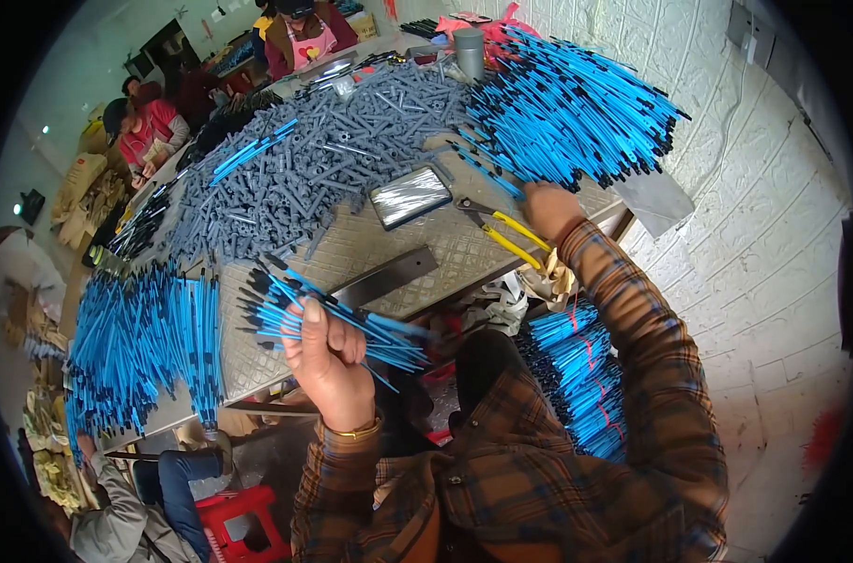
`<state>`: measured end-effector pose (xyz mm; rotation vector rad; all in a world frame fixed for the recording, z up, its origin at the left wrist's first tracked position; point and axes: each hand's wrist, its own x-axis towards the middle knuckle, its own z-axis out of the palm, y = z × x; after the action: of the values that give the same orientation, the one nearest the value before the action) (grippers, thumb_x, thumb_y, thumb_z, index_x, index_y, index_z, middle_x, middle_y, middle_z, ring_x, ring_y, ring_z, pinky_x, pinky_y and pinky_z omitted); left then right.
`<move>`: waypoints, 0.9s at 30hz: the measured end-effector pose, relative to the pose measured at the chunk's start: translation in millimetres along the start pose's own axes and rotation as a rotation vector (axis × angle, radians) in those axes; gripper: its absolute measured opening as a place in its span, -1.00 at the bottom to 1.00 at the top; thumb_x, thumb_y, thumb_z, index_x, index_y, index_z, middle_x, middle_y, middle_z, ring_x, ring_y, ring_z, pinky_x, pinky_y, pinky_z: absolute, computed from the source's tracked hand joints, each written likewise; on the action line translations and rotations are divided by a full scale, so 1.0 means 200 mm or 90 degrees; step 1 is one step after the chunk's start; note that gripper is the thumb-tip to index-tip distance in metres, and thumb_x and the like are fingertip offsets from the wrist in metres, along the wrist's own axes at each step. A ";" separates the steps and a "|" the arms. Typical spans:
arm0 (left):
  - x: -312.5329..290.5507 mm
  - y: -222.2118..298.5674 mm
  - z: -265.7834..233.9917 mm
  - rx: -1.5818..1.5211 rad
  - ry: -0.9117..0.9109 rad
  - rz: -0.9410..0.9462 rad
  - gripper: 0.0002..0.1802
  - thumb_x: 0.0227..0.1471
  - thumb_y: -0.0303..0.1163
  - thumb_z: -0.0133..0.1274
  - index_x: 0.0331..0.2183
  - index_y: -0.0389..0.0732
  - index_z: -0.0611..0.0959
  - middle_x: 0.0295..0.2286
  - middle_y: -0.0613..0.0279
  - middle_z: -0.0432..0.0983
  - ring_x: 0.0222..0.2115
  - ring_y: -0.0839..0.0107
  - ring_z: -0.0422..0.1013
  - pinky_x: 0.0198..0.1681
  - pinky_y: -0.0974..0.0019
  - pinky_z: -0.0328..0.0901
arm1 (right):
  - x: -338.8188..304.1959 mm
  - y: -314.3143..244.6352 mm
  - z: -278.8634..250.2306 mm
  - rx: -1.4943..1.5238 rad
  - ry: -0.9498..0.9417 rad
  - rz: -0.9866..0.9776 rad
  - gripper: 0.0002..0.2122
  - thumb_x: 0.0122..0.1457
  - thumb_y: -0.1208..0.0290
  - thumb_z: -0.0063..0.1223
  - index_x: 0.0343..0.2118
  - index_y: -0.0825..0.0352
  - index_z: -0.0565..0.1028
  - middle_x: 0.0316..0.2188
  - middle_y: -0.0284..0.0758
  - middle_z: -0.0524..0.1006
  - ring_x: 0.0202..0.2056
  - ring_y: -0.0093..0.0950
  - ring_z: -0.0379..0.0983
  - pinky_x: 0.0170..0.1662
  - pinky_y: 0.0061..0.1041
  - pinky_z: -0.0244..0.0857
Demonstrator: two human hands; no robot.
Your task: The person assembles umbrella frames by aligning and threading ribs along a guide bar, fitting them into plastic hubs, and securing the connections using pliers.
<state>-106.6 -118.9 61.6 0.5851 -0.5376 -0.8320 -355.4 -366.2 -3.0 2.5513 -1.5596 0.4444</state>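
Observation:
My left hand (328, 366) is closed round a loose bundle of thin blue sticks with black ends (394, 340), held above the near edge of the table. My right hand (550, 211) is at the lower left fringe of a large heap of the same sticks (567, 113). Its fingers are bent together at the end of a blue stick (503, 181), though the fingertips are partly hidden. Yellow-handled pliers (513, 236) lie just below that hand. Left of them rests a phone-sized slab with a shiny face (411, 196). A dark flat metal bar (384, 277) lies nearer me.
A wide heap of short grey tubes (295, 178) covers the table's middle. More blue sticks (136, 328) are piled at left, and tied bundles (581, 375) sit below the table edge. A grey canister (469, 53) stands at the back. Other people (145, 131) sit around the table.

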 end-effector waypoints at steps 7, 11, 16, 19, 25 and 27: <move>-0.02 0.04 0.06 0.092 0.035 -0.023 -0.85 0.05 -0.48 -0.03 -0.26 -0.20 0.49 -0.43 0.11 0.51 -0.50 0.35 0.46 -0.40 0.37 0.35 | -0.04 0.07 -0.07 0.337 0.208 -0.041 -0.80 0.12 0.29 -0.06 -0.43 0.36 0.35 -0.65 -0.21 0.45 -0.64 -0.29 0.39 -0.55 -0.38 0.26; 0.01 0.05 -0.04 0.044 -0.079 -0.125 -0.83 0.04 -0.50 -0.03 -0.25 -0.22 0.49 -0.27 -0.01 0.50 -0.29 0.18 0.47 -0.18 0.23 0.36 | -0.20 -0.09 -0.33 0.751 -0.072 0.062 -0.81 0.21 0.31 -0.18 -0.46 0.30 0.30 -0.72 -0.43 0.33 -0.72 -0.63 0.21 -0.62 -0.68 0.08; 0.01 0.14 0.00 0.049 0.061 -0.097 -0.84 0.04 -0.51 -0.05 -0.26 -0.23 0.48 -0.37 0.01 0.50 -0.33 0.20 0.48 -0.14 0.16 0.36 | -0.39 -0.32 -0.50 1.011 -0.336 -0.054 -0.87 0.21 0.40 -0.22 -0.42 0.32 0.30 -0.71 -0.43 0.31 -0.75 -0.65 0.18 -0.67 -0.70 0.04; 0.02 0.13 -0.06 -0.022 -0.009 -0.098 -0.85 0.05 -0.50 -0.04 -0.27 -0.22 0.49 -0.30 0.04 0.50 -0.32 0.29 0.46 -0.24 0.28 0.36 | -0.46 -0.45 -0.44 0.996 -0.483 -0.084 -0.88 0.20 0.40 -0.20 -0.36 0.34 0.32 -0.67 -0.42 0.33 -0.70 -0.67 0.20 -0.64 -0.70 0.06; -0.08 0.16 -0.15 -0.151 -0.133 -0.138 -0.86 0.05 -0.49 -0.03 -0.28 -0.20 0.51 -0.37 0.10 0.51 -0.46 0.39 0.42 -0.34 0.34 0.33 | -0.63 -0.76 -0.22 0.951 -0.456 -0.071 -0.86 0.18 0.38 -0.16 -0.34 0.35 0.34 -0.61 -0.38 0.38 -0.63 -0.61 0.28 -0.56 -0.65 0.17; -0.12 0.21 -0.15 -0.157 -0.126 -0.131 -0.87 0.04 -0.49 -0.03 -0.28 -0.20 0.51 -0.37 0.09 0.52 -0.45 0.38 0.43 -0.33 0.34 0.33 | -0.66 -0.84 -0.13 0.954 -0.435 -0.055 -0.84 0.17 0.37 -0.15 -0.30 0.36 0.36 -0.59 -0.33 0.42 -0.61 -0.54 0.34 -0.53 -0.59 0.24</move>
<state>-78.2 -69.1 62.8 0.3360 -0.5508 -1.1408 -268.8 -169.2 -10.8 4.2181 -1.4831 1.1530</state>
